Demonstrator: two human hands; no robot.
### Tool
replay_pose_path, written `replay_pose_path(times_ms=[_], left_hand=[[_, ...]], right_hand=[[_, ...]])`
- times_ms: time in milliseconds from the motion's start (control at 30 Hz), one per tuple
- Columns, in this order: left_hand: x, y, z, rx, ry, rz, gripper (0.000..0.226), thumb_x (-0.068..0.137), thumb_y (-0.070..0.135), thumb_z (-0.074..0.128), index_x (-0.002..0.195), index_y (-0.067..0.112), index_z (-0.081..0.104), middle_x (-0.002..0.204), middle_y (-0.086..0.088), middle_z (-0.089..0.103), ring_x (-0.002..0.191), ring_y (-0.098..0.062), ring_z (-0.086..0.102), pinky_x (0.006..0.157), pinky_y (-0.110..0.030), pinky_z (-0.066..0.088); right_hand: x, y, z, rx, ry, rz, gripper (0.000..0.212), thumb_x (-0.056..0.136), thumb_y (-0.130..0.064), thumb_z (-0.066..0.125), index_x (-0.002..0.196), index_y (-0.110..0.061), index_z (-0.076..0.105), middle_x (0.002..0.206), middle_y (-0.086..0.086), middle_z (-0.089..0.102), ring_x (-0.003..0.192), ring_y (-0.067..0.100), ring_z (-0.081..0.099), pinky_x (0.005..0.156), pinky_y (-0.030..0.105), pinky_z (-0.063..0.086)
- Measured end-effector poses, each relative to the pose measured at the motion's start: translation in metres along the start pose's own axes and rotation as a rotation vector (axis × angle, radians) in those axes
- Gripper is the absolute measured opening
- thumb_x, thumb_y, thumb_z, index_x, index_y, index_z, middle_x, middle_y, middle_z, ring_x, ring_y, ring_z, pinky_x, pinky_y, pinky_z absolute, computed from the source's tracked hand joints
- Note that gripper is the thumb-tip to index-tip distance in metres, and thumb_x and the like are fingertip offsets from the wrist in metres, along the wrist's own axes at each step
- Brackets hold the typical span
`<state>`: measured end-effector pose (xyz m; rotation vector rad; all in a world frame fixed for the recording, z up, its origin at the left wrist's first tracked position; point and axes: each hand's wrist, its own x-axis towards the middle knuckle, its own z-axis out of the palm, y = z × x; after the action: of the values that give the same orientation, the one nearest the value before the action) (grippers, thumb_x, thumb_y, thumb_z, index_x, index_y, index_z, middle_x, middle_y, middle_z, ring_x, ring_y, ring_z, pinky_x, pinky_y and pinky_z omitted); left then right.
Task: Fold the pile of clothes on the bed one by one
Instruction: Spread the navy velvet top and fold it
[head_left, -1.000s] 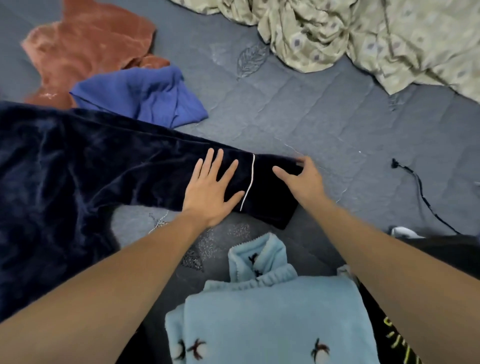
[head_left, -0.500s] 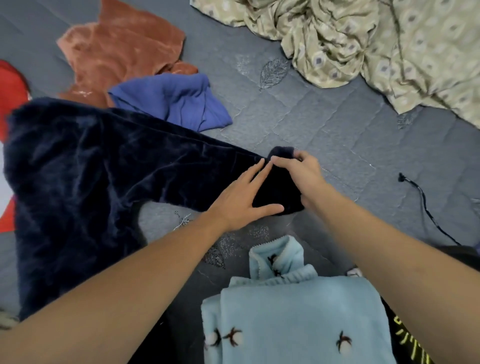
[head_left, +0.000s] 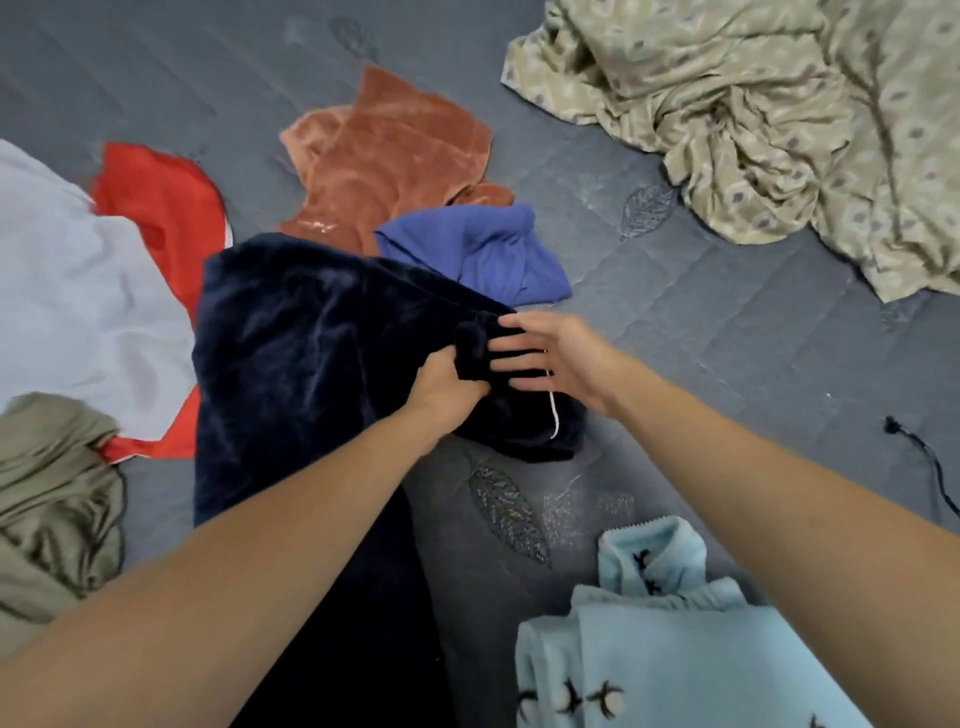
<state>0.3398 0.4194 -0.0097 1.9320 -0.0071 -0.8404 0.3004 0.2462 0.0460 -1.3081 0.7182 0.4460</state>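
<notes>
Head view: since half a second ago, the left hand (head_left: 447, 387) has curled into a grip on the folded-back cuff of the navy velvet garment (head_left: 311, 364), while the right hand (head_left: 558, 358) lies over it with fingers spread, holding nothing. The garment sprawls on the grey quilted bed (head_left: 727, 338). Rust (head_left: 395, 150), blue (head_left: 483, 249), red (head_left: 166, 208) and white (head_left: 67, 291) clothes crowd behind; a fleecy pale-blue top (head_left: 675, 649) sits nearest.

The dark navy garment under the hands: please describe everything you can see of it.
The dark navy garment looks like soft velvet with a sheen, with thin white piping near one end. It lies spread on the grey bed, overlapping red and blue clothes. The left hand grips a bunched fold; the right hand rests straight fingers on it.
</notes>
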Motion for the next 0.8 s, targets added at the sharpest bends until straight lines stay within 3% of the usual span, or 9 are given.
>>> replay_pose_path(times_ms=[100,200,333,433,533,600,667,733,800], left_hand=[[0.002,-0.009,-0.020,-0.016,0.064,0.057,0.042,0.088,0.001,0.067,0.121,0.027,0.065,0.110,0.002,0.073,0.103,-0.015,0.069,0.094,-0.032,0.057],[0.004,-0.014,-0.040,-0.050,0.141,0.083,0.039,0.094,0.003,0.061,0.126,0.025,0.063,0.113,0.007,0.070,0.108,-0.013,0.066,0.100,-0.029,0.051],[0.010,-0.019,-0.061,-0.037,0.193,0.103,0.029,0.102,0.009,0.058,0.126,0.026,0.061,0.110,0.015,0.066,0.111,-0.011,0.062,0.101,-0.027,0.047],[0.014,-0.021,-0.069,0.014,0.221,0.115,0.028,0.105,0.011,0.055,0.130,0.021,0.060,0.113,0.012,0.064,0.112,-0.011,0.060,0.101,-0.025,0.043],[0.015,-0.025,-0.071,0.081,0.284,0.098,0.025,0.105,0.011,0.054,0.128,0.017,0.058,0.118,0.005,0.063,0.117,-0.018,0.061,0.099,-0.026,0.043],[0.015,-0.025,-0.072,0.257,0.394,0.136,0.032,0.102,0.012,0.058,0.133,0.015,0.051,0.128,-0.003,0.058,0.117,-0.025,0.059,0.094,-0.031,0.045],[0.010,-0.023,-0.071,0.644,0.566,0.358,0.052,0.098,0.017,0.061,0.146,0.014,0.042,0.138,-0.010,0.048,0.121,-0.029,0.052,0.096,-0.039,0.045],[0.006,-0.026,-0.067,0.890,0.460,0.694,0.065,0.098,0.031,0.056,0.157,0.014,0.035,0.150,-0.011,0.043,0.135,-0.030,0.044,0.108,-0.043,0.040],[0.005,-0.041,-0.061,1.050,0.168,0.760,0.072,0.102,0.053,0.041,0.163,0.018,0.028,0.166,-0.009,0.029,0.154,-0.028,0.025,0.124,-0.044,0.025]], right_hand=[[0.024,0.017,0.004,-0.382,0.433,-0.220,0.038,0.089,-0.012,0.074,0.125,-0.013,0.064,0.106,0.005,0.069,0.098,0.020,0.066,0.095,0.039,0.053],[0.034,0.035,-0.004,-0.538,0.621,-0.110,0.072,0.075,-0.029,0.088,0.138,-0.022,0.053,0.133,0.009,0.055,0.125,0.028,0.054,0.112,0.044,0.044],[0.037,0.055,-0.003,0.005,0.449,0.099,0.069,0.076,-0.030,0.092,0.126,-0.014,0.047,0.123,0.001,0.066,0.108,0.021,0.070,0.092,0.043,0.060],[0.047,0.069,0.002,0.064,0.371,0.103,0.073,0.070,-0.039,0.095,0.128,-0.012,0.060,0.113,0.003,0.076,0.096,0.019,0.076,0.067,0.030,0.061],[0.050,0.071,0.009,0.115,0.394,0.063,0.059,0.073,-0.030,0.095,0.119,-0.010,0.065,0.106,0.006,0.078,0.089,0.018,0.077,0.061,0.026,0.059],[0.050,0.069,0.013,0.116,0.382,0.030,0.040,0.079,-0.021,0.091,0.111,-0.011,0.069,0.101,0.005,0.079,0.085,0.016,0.077,0.059,0.023,0.059],[0.052,0.069,0.014,0.108,0.390,0.001,0.028,0.082,-0.017,0.088,0.104,-0.016,0.070,0.097,0.001,0.078,0.084,0.014,0.075,0.060,0.022,0.058],[0.054,0.070,0.015,0.127,0.408,-0.013,0.027,0.083,-0.016,0.087,0.104,-0.018,0.070,0.100,0.002,0.078,0.088,0.016,0.075,0.064,0.026,0.059],[0.055,0.073,0.014,0.156,0.391,-0.030,0.028,0.085,-0.017,0.085,0.108,-0.021,0.070,0.105,0.002,0.078,0.092,0.017,0.075,0.072,0.030,0.060]])
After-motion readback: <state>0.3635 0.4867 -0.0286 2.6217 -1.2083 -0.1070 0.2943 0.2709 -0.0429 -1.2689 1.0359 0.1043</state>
